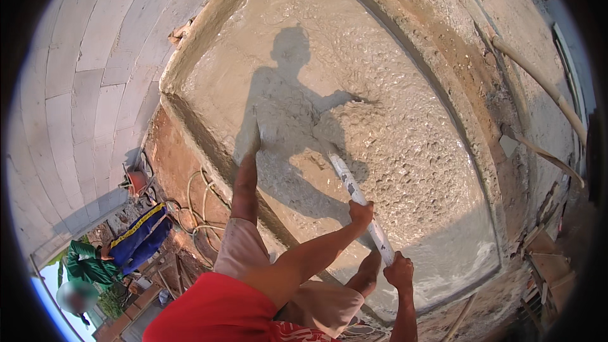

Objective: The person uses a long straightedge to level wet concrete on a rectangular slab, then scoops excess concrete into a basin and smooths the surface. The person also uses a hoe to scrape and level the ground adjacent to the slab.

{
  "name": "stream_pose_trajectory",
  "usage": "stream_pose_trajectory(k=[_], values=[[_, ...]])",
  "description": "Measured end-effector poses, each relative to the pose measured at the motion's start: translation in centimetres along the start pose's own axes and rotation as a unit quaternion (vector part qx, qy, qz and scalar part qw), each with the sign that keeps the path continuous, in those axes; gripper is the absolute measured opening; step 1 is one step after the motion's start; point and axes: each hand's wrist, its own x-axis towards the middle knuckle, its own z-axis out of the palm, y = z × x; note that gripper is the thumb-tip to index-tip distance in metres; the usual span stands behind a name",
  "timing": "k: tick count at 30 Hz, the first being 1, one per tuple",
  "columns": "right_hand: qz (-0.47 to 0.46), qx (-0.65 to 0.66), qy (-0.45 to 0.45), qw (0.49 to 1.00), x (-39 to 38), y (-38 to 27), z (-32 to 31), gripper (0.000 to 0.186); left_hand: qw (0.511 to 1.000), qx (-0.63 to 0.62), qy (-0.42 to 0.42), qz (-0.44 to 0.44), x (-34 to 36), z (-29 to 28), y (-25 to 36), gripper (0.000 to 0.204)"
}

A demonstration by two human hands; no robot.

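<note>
My left hand (361, 213) and my right hand (399, 271) are both closed on a long, paint-chipped white pole (348, 178), the left farther up the frame than the right. The pole's far end reaches into wet grey cement (411, 126) inside a rough raised border (437, 88). The cement is pitted and lumpy on the right, smoother toward the top, with my shadow across it. My legs (245, 183) come down into the cement on either side of my left arm, the feet hidden.
A block wall (95, 44) curves along the left. Coiled hoses (199, 212), a blue sheet (142, 244) and debris lie outside the border at lower left, where a person in green (88, 263) is. A wooden pole (544, 82) and loose boards (544, 266) lie on the right.
</note>
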Motion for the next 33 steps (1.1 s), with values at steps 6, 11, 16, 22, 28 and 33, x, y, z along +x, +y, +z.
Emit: stream_pose_trajectory(k=[6, 11, 16, 22, 28, 33], values=[[0.185, 0.008, -0.013, 0.983, -20.2, 12.7, 5.4, 0.043, 0.959, -0.006, -0.236, -0.155, -15.0, 4.2, -16.9, 0.047], [0.244, -0.027, -0.021, 0.969, -28.3, 13.1, 4.0, 0.034, 0.868, -0.101, -0.405, -0.271, -22.2, 5.0, -23.0, 0.035], [0.092, -0.065, 0.051, 0.992, -17.4, 6.7, 2.2, 0.038, 0.862, -0.305, -0.338, -0.224, -15.7, -0.1, -15.5, 0.024], [-0.168, 0.032, 0.089, 0.981, 6.5, -18.4, 1.8, 0.033, 0.871, -0.445, -0.189, -0.088, 13.0, -19.0, 5.5, 0.02], [-0.237, 0.018, 0.057, 0.97, 25.3, -52.1, 1.3, 0.034, 0.923, -0.364, 0.034, 0.124, 36.6, -40.4, 24.5, 0.028], [-0.216, -0.004, 0.022, 0.976, 28.1, -57.7, 1.5, 0.041, 0.971, -0.09, 0.195, 0.108, 43.5, -42.3, 26.6, 0.039]])
